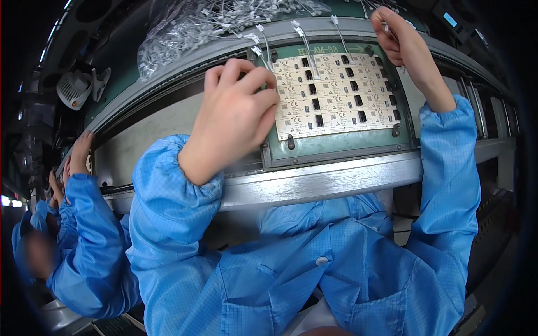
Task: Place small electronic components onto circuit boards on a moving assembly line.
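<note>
A panel of cream-white circuit boards [336, 106] with black components lies in a green carrier plate [330, 147] in front of me. My left hand [232, 109] is at the panel's left edge, its fingers curled and pinched; what they hold, if anything, is hidden. Several white wire leads [302, 39] with small plugs lie across the far side of the panel. Beyond the panel's far right corner is my right hand [406, 47], raised with closed fingers. A thin white wire lead [386, 27] shows between its thumb and fingers.
A clear plastic bag [190, 39] heaped with white wire leads sits behind the rail. A metal rail [330, 179] runs along my side of the carrier. At left are a small white fan [74, 89] and co-workers in blue sleeves [92, 218].
</note>
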`<action>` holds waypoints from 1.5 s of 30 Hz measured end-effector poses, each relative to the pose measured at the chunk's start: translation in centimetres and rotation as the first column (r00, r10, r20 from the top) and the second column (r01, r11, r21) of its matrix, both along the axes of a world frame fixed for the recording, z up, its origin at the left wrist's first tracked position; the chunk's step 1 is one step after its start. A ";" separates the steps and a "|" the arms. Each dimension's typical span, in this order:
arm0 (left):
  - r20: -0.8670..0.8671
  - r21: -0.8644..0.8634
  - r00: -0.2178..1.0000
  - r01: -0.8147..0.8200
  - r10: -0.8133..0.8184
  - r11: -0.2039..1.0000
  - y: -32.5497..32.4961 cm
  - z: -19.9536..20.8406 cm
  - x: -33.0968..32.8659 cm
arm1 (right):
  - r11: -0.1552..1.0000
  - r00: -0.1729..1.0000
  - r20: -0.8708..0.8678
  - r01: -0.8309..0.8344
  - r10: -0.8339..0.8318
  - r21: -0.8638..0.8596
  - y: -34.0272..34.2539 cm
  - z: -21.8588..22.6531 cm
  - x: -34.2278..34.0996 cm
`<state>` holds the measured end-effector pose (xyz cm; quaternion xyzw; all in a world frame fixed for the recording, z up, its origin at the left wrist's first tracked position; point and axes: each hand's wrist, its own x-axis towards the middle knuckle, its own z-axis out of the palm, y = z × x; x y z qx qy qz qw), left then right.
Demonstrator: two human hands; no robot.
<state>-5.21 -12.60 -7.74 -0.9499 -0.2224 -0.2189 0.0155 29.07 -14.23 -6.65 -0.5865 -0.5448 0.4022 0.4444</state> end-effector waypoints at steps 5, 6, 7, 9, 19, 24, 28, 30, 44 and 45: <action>-0.064 -0.011 0.998 0.005 -0.006 1.000 -0.8 0.1 0.3 | 0.993 0.981 0.194 0.000 -0.023 0.120 -0.5 -0.7 -1.3; -0.041 -0.022 0.999 0.013 -0.014 1.000 -0.8 0.0 0.3 | 0.991 0.981 0.191 -0.001 -0.024 0.131 -0.5 -0.7 -1.6; -0.031 -0.055 0.999 0.011 -0.012 0.998 -0.4 0.1 0.3 | 0.988 0.978 0.211 -0.031 -0.001 0.148 -0.5 -0.8 -1.9; -0.031 -0.090 0.999 -0.024 0.022 0.996 2.3 0.6 0.2 | 0.977 0.963 0.267 -0.075 0.019 0.199 -0.4 -1.1 -2.1; -0.038 0.131 0.946 -0.314 0.321 0.940 11.0 -1.2 0.5 | 0.971 0.950 0.308 -0.018 -0.058 0.238 -1.2 -2.8 -3.1; -0.028 0.010 0.981 -0.194 0.194 0.981 12.7 -1.4 0.3 | 0.967 0.952 0.303 -0.051 -0.027 0.248 -1.1 -2.6 -3.3; 0.207 -0.487 0.916 -0.209 0.345 0.848 15.1 -1.9 -1.6 | 0.890 0.885 0.459 -0.145 -0.079 0.433 0.1 -2.5 -2.8; 0.266 -0.609 0.871 -0.181 0.414 0.772 16.5 -2.4 -2.3 | 0.953 0.946 0.323 -0.093 -0.006 0.289 0.3 -1.5 -2.6; 0.680 -0.610 0.434 -0.114 0.591 0.784 18.0 -2.9 2.6 | 0.882 0.995 0.099 -0.063 0.019 0.467 0.7 -4.1 1.1; 0.637 -0.611 0.532 -0.093 0.558 0.786 18.3 -3.1 2.6 | 0.883 0.994 0.101 -0.087 0.045 0.461 0.5 -3.6 0.1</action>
